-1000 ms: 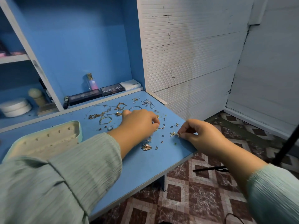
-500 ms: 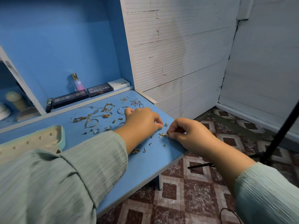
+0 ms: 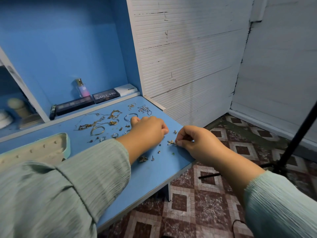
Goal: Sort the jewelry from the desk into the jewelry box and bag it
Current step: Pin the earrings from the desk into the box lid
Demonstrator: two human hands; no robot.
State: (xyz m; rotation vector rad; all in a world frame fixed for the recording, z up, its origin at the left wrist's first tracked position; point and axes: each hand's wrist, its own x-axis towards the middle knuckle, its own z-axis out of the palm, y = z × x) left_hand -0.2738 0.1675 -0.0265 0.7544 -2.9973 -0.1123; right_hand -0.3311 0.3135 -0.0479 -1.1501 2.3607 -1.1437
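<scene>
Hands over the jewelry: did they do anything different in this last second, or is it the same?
Hardly anything changed. The right hand still pinches the small gold piece at the desk edge; the left hand stays curled over the scattered jewelry. Only the camera view shifted. The jewelry box sits as before.

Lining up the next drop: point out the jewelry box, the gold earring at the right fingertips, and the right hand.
jewelry box (image 3: 66, 143): head view, its mint rim.
gold earring (image 3: 171, 142): head view, its middle.
right hand (image 3: 197, 143): head view, its back.
</scene>
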